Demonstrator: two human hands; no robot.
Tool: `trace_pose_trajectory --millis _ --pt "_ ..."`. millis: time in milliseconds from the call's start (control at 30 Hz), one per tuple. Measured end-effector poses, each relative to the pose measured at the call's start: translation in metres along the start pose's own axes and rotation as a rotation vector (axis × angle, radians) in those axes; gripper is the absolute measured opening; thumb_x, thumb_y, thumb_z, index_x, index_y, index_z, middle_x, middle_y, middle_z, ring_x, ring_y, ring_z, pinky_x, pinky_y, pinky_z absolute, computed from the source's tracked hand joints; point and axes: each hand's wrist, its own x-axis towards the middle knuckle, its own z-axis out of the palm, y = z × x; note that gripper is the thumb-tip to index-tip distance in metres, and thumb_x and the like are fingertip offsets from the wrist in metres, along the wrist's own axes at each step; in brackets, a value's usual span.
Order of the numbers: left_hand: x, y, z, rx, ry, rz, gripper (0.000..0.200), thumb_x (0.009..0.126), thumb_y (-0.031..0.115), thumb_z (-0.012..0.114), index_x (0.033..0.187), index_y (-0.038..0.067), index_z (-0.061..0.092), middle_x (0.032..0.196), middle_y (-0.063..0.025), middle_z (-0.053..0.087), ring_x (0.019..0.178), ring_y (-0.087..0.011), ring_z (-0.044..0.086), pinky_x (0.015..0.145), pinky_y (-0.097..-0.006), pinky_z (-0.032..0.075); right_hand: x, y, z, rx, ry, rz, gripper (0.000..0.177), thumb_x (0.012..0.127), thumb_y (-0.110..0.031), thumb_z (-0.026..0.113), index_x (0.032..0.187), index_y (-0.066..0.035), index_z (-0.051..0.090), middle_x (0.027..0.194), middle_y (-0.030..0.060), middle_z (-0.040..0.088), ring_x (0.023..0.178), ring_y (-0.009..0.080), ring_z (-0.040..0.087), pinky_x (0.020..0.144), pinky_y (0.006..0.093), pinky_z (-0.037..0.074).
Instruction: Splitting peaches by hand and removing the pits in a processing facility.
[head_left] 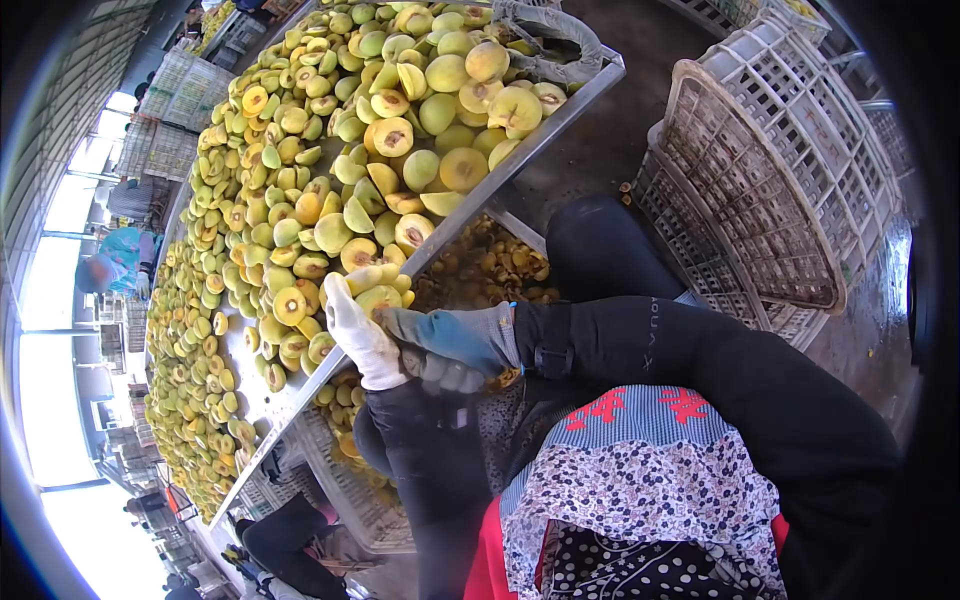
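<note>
My left hand (362,335), in a white glove with yellow-stained fingertips, is closed round a greenish-yellow peach (378,298) at the near edge of the fruit table. Right against it is my right hand (450,342), in a blue-grey glove, with its thumb at the fruit and its fingers curled under. What those curled fingers hold is hidden. Heaped just beyond both hands are many halved peaches (290,306), some cut side up with a brown stone or hollow showing.
The table's metal rim (500,170) runs diagonally past my hands. Below it lie peach pieces (490,265) and a grey crate (345,500). Large plastic baskets (760,170) stand at the right. A person in blue (122,258) is across the table; another person's dark-clothed leg (295,545) shows at the bottom.
</note>
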Motion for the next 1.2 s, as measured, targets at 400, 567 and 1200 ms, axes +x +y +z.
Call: trace_pose_trajectory --millis 400,567,1200 --pt "-0.005 0.01 -0.001 -0.178 -0.16 -0.072 0.038 0.101 0.043 0.044 0.088 0.007 0.051 0.078 -0.0111 0.062 0.065 -0.0248 0.064 0.055 -0.0368 0.055 -0.022 -0.001 0.024 -0.359 0.333 -0.181 0.06 0.094 -0.067 0.048 0.09 -0.011 0.067 0.061 -0.0015 0.055 0.051 0.0099 0.05 0.049 0.0241 0.039" --pt "0.01 -0.001 -0.019 -0.523 -0.12 -0.103 0.033 0.099 0.042 0.045 0.092 0.01 0.052 0.093 -0.006 0.06 0.08 -0.0205 0.064 0.061 -0.0327 0.058 0.019 0.028 0.002 -0.464 0.378 -0.544 0.052 0.103 -0.05 0.045 0.087 -0.004 0.065 0.07 0.002 0.061 0.067 0.0101 0.056 0.065 0.0272 0.047" --pt "0.071 0.032 -0.104 1.13 0.082 0.277 0.043 0.089 0.031 0.067 0.117 -0.001 0.062 0.112 -0.0164 0.067 0.101 -0.0265 0.064 0.086 -0.0378 0.05 0.001 0.005 -0.006 -1.078 0.803 -0.573 0.047 0.1 -0.046 0.051 0.106 -0.003 0.068 0.095 0.0233 0.069 0.094 0.0416 0.065 0.081 0.0449 0.051"
